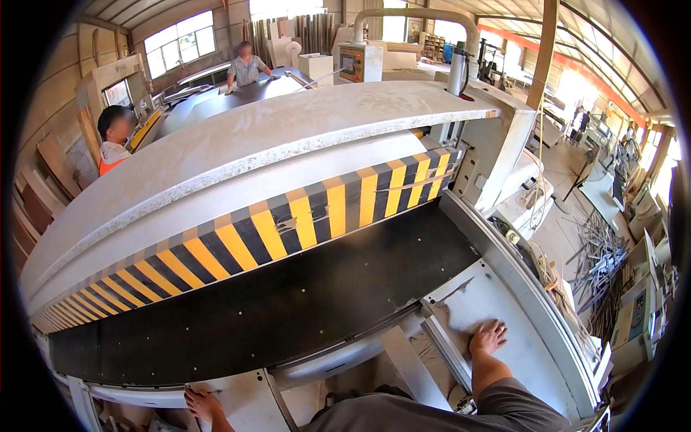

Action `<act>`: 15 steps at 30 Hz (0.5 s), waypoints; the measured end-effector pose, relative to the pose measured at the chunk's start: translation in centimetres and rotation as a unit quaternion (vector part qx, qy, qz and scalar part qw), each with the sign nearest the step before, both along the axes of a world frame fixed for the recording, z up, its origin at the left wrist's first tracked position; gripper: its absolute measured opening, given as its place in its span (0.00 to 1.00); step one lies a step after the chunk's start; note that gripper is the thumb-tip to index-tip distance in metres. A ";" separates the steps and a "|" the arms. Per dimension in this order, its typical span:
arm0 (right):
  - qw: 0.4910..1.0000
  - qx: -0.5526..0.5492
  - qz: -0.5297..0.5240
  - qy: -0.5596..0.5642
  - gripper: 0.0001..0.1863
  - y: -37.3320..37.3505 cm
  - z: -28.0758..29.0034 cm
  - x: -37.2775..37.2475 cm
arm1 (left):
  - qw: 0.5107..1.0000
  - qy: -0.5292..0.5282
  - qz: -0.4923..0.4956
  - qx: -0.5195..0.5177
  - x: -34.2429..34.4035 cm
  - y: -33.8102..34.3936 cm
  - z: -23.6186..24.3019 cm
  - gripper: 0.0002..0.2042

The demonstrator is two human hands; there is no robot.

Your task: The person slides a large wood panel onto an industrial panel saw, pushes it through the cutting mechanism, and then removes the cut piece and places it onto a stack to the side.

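My right hand [489, 336] lies palm down with its fingers spread on a grey metal support table [515, 309] at the right of a large machine. My left hand [205, 405] rests at the left edge of a second grey metal plate [248, 399], near the lower edge of the view. Its fingers are extended and it holds nothing that I can see. Between and beyond my hands stretches the machine's black bed [317, 288], dotted with small pale studs. Above it runs a beam with yellow and black stripes [295, 216].
A dusty grey cover [288, 119] tops the machine. Behind it one person [248, 68] leans over a dark sheet; another person [115, 137] stands at the far left. Thin scrap strips [604, 252] pile up on the floor at the right, near a control cabinet [637, 313].
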State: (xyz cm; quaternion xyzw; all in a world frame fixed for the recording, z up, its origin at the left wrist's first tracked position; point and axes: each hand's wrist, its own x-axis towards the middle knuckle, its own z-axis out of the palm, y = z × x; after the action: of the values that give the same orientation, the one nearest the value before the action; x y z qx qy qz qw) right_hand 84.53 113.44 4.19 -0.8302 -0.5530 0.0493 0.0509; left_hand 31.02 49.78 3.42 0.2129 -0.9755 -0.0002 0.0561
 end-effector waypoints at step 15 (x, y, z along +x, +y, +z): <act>1.000 -0.008 0.006 0.023 0.36 -0.6 1.4 -0.5 | 1.000 -0.010 0.003 0.012 0.2 0.5 0.9 0.28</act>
State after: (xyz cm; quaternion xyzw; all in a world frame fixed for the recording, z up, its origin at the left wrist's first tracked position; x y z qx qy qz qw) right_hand 84.03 112.87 5.58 -0.8257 -0.5566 0.0728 0.0562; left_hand 31.23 50.26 4.29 0.2160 -0.9754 -0.0095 0.0441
